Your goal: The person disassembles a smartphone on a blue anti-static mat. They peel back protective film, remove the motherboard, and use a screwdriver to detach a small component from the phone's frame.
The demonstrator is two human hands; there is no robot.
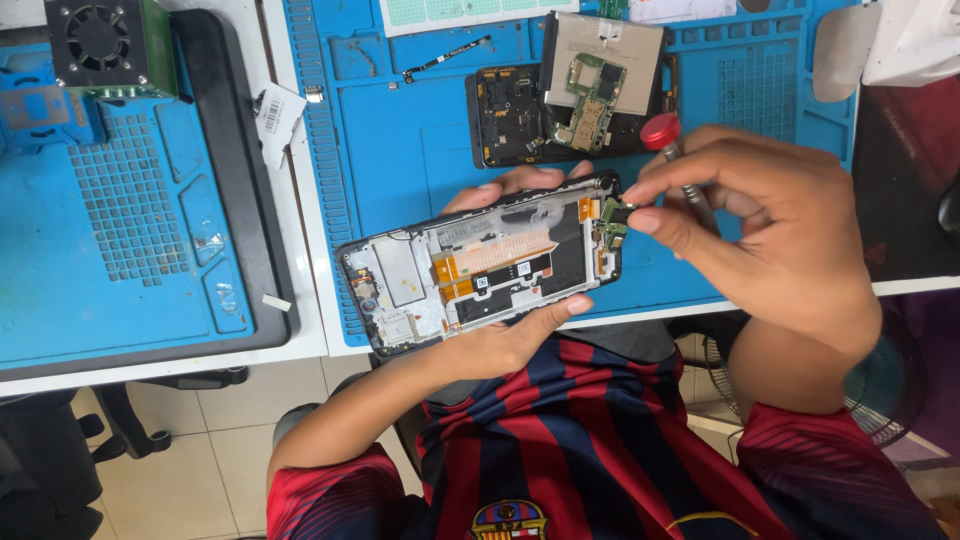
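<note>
My left hand point(500, 340) cradles an opened smartphone frame point(480, 265) from below, thumb along its near edge and fingertips showing past its far edge. The frame lies tilted above the blue mat, with orange flex cables and bare metal inside. My right hand point(770, 225) pinches a small green circuit board point(612, 220) at the phone's right end. The same hand also holds a screwdriver with a red cap point(662, 132), tucked between the fingers and pointing away.
On the blue work mat point(390, 130) lie a black phone back part point(508, 115) with a green mainboard point(590, 100), and a thin flex strip point(445, 58). A second blue mat point(110, 230) with a black fan unit point(105, 45) sits left.
</note>
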